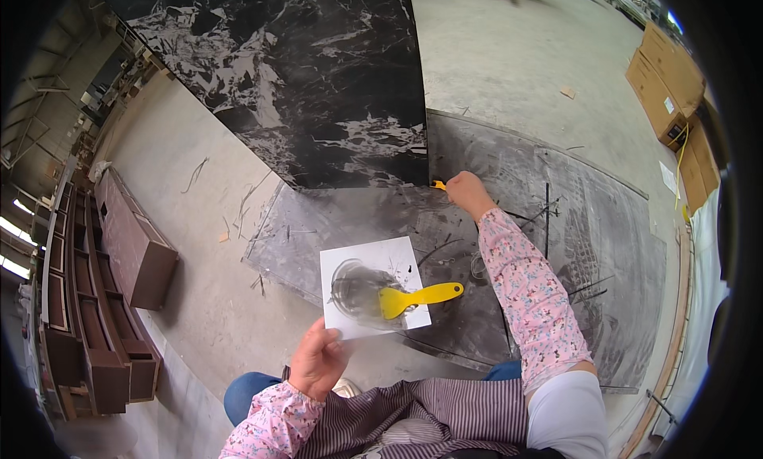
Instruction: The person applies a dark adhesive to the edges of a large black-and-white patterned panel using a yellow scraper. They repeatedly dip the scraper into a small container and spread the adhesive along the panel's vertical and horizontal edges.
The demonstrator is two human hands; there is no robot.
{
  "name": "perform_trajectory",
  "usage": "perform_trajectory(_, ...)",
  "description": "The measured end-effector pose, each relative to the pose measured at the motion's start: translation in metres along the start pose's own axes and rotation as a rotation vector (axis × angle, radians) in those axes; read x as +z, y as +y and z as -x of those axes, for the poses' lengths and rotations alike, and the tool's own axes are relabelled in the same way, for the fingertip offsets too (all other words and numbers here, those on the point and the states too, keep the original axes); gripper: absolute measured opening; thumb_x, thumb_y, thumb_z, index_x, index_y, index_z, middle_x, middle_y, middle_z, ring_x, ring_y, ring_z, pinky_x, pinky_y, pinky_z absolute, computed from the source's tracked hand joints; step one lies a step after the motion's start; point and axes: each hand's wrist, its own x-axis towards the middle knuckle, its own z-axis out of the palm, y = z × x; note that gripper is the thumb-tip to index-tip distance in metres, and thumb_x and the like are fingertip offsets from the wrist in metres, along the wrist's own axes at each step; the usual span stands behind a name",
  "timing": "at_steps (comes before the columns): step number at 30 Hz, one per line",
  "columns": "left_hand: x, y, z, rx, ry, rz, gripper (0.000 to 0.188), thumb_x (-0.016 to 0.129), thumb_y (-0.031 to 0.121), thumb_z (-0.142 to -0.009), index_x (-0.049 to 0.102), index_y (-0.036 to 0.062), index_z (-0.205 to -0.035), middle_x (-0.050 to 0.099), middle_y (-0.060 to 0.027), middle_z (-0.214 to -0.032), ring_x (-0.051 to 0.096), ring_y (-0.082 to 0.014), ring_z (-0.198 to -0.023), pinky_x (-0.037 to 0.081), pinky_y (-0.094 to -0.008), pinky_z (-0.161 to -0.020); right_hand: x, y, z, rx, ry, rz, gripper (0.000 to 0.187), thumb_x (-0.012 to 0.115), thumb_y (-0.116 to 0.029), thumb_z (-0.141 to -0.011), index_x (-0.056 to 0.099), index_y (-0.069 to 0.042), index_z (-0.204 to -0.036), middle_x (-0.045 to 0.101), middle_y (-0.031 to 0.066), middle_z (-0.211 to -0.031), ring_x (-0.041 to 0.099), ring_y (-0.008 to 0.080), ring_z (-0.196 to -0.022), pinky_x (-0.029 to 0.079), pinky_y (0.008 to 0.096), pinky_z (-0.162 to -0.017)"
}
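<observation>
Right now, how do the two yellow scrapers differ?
The scraper on the white card lies free, untouched, whole length in view, blade in a grey smear. The scraper at the slab edge is gripped in the right hand, with only a yellow tip showing against the black marbled slab. The left hand holds the white card, not a scraper. Both are yellow.

Left floor: brown wooden cabinet units lying on concrete floor, one beside another.
Upper right: flat cardboard boxes stacked near the wall.
Floor debris: thin strips and scraps scattered beside the cabinets.
</observation>
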Motion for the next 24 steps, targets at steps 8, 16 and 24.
perform_trajectory(8, 0.004, 0.000, 0.001, -0.003, 0.022, -0.016, 0.040, 0.054, 0.009, -0.083, 0.050, 0.0016, -0.122, 0.063, -0.0090, -0.111, 0.064, -0.0204, -0.097, 0.056, -0.0342, -0.085, 0.005, -0.012, -0.003, -0.013, 0.175, -0.389, 0.027, 0.049, -0.008, -0.079, 0.058, 0.001, -0.055, 0.060, 0.0121, -0.056, 0.055, 0.0196, -0.046, 0.041, 0.0355, -0.046)
perform_trajectory(16, 0.004, -0.002, 0.000, -0.006, 0.047, -0.014, 0.041, 0.054, 0.009, -0.082, 0.050, 0.0019, -0.122, 0.063, -0.0082, -0.112, 0.064, -0.0205, -0.097, 0.055, -0.0348, -0.084, -0.062, -0.049, 0.014, 0.295, 0.014, -0.543, 0.018, 0.069, -0.021, -0.075, 0.073, -0.004, -0.069, 0.069, 0.0123, -0.073, 0.066, 0.0276, -0.068, 0.051, 0.0366, -0.061)
perform_trajectory(24, 0.016, -0.001, 0.002, -0.009, 0.035, -0.023, 0.041, 0.053, 0.006, -0.082, 0.052, -0.0015, -0.122, 0.062, -0.0056, -0.103, 0.058, -0.0146, -0.087, 0.050, -0.0321, -0.085, -0.011, -0.006, 0.004, -0.052, 0.055, -0.210, 0.021, 0.055, -0.010, -0.076, 0.065, 0.000, -0.061, 0.059, 0.0122, -0.055, 0.054, 0.0226, -0.045, 0.042, 0.0367, -0.047)
